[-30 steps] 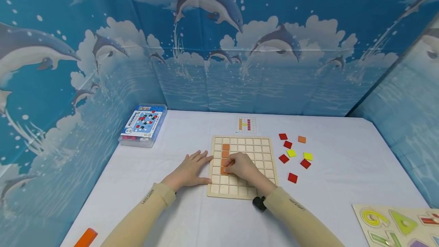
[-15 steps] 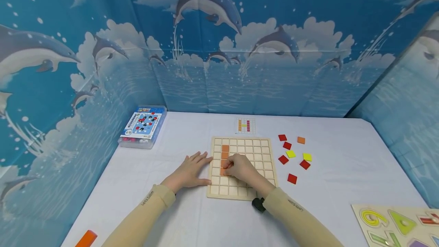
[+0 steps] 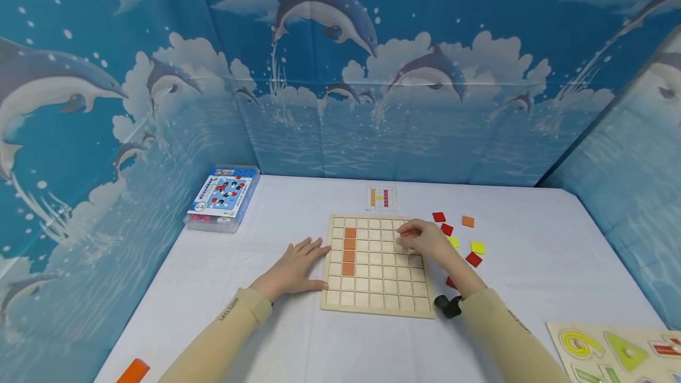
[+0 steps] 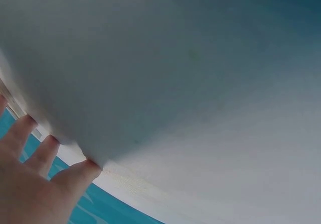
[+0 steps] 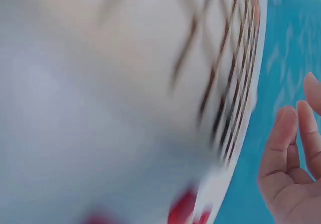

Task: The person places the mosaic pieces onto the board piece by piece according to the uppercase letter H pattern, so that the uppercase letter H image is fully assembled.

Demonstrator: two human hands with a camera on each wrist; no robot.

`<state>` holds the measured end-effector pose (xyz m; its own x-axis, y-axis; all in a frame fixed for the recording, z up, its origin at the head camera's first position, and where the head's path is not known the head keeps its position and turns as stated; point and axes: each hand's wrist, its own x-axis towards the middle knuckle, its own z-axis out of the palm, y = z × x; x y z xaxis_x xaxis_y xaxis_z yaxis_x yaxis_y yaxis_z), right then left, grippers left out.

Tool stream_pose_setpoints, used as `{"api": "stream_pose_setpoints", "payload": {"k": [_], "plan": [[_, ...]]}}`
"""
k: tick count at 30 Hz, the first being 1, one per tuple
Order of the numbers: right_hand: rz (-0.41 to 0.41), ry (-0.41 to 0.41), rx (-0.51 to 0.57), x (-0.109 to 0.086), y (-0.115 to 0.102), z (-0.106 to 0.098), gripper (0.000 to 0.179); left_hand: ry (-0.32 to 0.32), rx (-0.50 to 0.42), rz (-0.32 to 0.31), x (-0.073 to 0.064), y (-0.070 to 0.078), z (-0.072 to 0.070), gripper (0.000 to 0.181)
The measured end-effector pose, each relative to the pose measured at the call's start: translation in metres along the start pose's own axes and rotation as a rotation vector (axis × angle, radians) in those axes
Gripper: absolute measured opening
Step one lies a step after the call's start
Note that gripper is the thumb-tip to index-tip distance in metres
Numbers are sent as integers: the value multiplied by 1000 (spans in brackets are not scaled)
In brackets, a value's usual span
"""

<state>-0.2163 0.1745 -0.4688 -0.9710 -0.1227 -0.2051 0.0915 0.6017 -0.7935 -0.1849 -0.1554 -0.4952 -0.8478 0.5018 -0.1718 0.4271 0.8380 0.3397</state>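
Observation:
A wooden grid board lies on the white table, with several orange tiles set in a line down its second column from the left. My left hand rests spread at the board's left edge, thumb and fingertips against it. Over the board's upper right side hovers my right hand; in the right wrist view its fingers are loosely bent with nothing between them. To the right of it lie several red tiles, yellow tiles and one orange tile, some partly hidden by the hand and forearm.
A small pattern card lies behind the board. A clear plastic case with a blue-and-white label is at the back left. A wooden shape puzzle sits at the front right, an orange object at the front left.
My right hand has left the lowest orange tile and moved right and back, across the board toward the loose tiles. The left hand stays in place.

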Motion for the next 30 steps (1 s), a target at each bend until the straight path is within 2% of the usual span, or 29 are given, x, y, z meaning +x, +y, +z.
{"api": "stream_pose_setpoints", "payload": {"k": [7, 13, 17, 21, 30], "plan": [[111, 105, -1, 8, 36, -61, 45, 0, 11, -8, 1, -1, 0, 85], [220, 159, 18, 12, 62, -90, 57, -1, 13, -7, 1, -2, 1, 85], [274, 177, 40, 13, 73, -101, 64, 4, 3, -6, 0, -2, 2, 84], [322, 200, 46, 15, 81, -107, 63, 7, -11, -4, -1, -1, 1, 84], [350, 214, 70, 21, 93, -106, 61, 0, 4, 0, 0, -1, 2, 84]]}}
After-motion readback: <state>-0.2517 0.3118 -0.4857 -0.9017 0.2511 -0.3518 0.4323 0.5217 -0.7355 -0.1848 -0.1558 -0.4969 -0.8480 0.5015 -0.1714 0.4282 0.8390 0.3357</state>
